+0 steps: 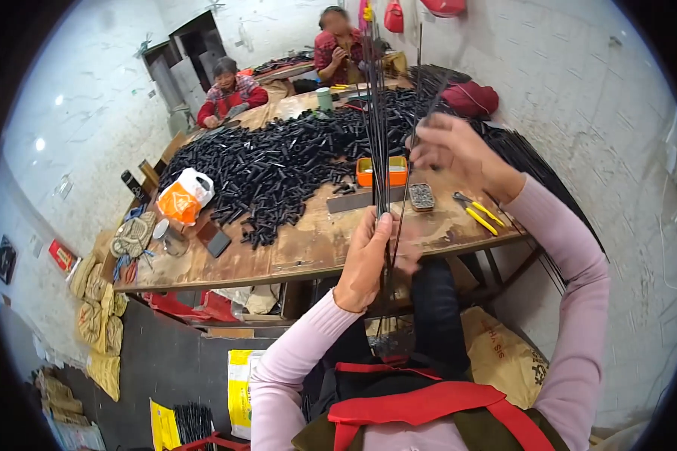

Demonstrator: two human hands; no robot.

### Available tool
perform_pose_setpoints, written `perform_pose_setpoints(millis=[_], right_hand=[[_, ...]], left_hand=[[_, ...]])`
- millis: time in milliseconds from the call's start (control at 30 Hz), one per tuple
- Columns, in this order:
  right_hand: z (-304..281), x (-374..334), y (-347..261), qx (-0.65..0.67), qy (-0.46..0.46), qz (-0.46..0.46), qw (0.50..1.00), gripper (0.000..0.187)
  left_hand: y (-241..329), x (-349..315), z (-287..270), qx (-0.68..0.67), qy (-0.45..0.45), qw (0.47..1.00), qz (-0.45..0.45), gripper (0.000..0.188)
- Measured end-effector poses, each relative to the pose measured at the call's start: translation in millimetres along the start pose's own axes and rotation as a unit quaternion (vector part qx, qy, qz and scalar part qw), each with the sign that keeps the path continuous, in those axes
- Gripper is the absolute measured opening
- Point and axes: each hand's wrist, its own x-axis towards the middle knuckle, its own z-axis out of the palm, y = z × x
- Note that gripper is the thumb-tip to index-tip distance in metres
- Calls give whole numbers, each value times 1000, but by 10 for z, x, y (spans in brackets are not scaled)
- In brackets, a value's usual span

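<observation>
My left hand (365,259) is wrapped round a bundle of long, thin black rods (377,135), holding them upright over the table's near edge. To the right and higher, my right hand (459,146) is raised beside the bundle with its fingers bent. Motion smears those fingers, and a thin dark streak runs up from them, so whether they grip a rod is unclear. Behind the bundle stands an orange box (365,179). Next to it sits a small container of little metal pieces (421,197). Pliers with yellow handles (481,214) lie below my right forearm.
A big heap of short black tubes (263,165) covers the wooden table (286,259). A plastic bag (184,197), a glass jar (171,237) and a dark flat block (214,239) are at left. More long rods (541,169) lie right. Two people sit across the table.
</observation>
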Motion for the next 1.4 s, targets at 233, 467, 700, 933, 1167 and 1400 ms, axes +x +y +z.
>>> perform_pose_setpoints(millis=[233, 467, 700, 933, 1167, 1400], right_hand=[[39, 307, 182, -262, 29, 68, 962, 60], [726, 1116, 93, 46, -73, 26, 996, 36], [976, 822, 226, -100, -108, 53, 988, 23], [750, 646, 27, -177, -72, 2, 982, 39], [452, 779, 214, -341, -34, 86, 935, 89], [299, 651, 232, -229, 43, -67, 970, 79]], left_hand=[[177, -182, -440, -38, -7, 999, -23, 19], [77, -377, -462, 36, 30, 999, 4, 23], [65, -674, -659, 112, 64, 990, 61, 22], [-23, -497, -676, 110, 148, 978, 94, 21], [-83, -414, -533, 138, 102, 976, 137, 18], [16, -297, -606, 140, 123, 976, 111, 24]])
